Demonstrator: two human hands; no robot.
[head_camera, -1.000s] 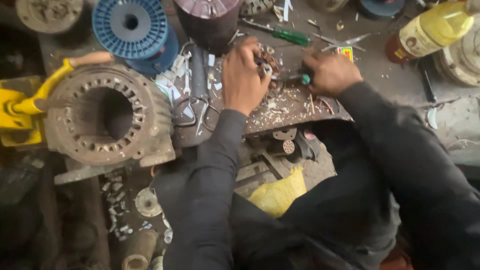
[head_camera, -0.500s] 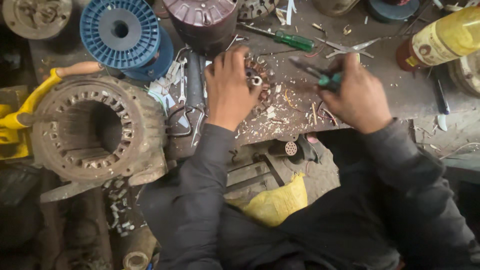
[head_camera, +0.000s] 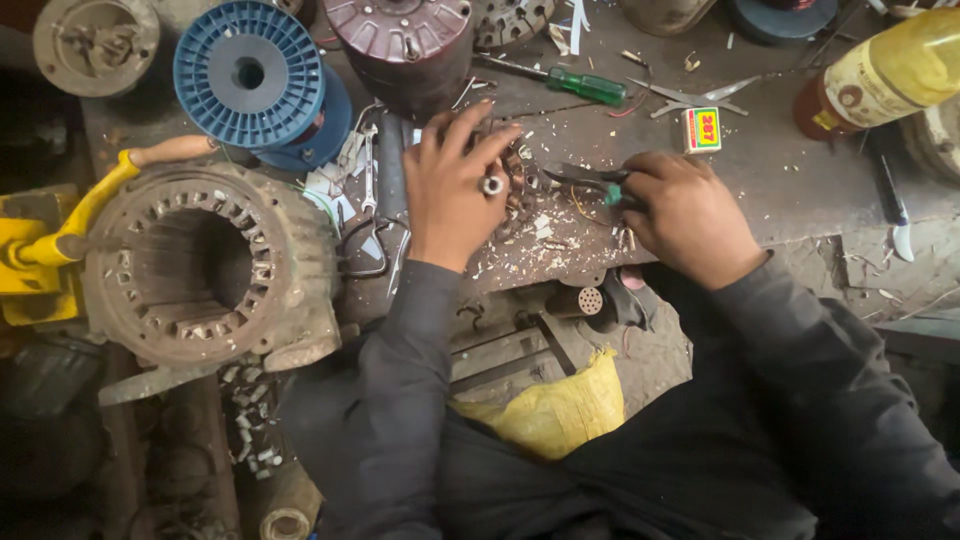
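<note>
While the left hand (head_camera: 450, 195) lies flat on the grimy grey table (head_camera: 790, 190), its fingers spread over a small heap of copper-coloured wire bits & metal pieces (head_camera: 518, 185), a small silvery ring-shaped part (head_camera: 491, 185) sits at its knuckles; can't tell whether that hand actually pinches anything, so its grip is unclear. The right hand (head_camera: 690, 215) is closed round the teal-handled dark pliers (head_camera: 590, 180), grip tight on the handles, the pliers' nose pointing left toward the heap, just beside the left fingertips. Jaw tips look near shut, w/ a thin wire strand close by.

Around them: white chips & scraps litter the table betw. the hands. Behind the hands lies a green-handled screwdriver (head_camera: 585, 85), w/ metal scissors (head_camera: 690, 97) to its right & a small yellow-red matchbox (head_camera: 703, 129) next to those. A yellow plastic bottle w/ a label (head_camera: 885, 70) lies at top right. A dark maroon round motor housing (head_camera: 405, 45) stands just behind the left hand; a blue plastic wire spool (head_camera: 250, 75) sits left of it. Lower left, a rusty grey slotted motor stator (head_camera: 200, 265) rests near a yellow tool (head_camera: 45, 245). A crumpled yellow bag (head_camera: 555, 410) lies in the person's lap, below the table edge.
</note>
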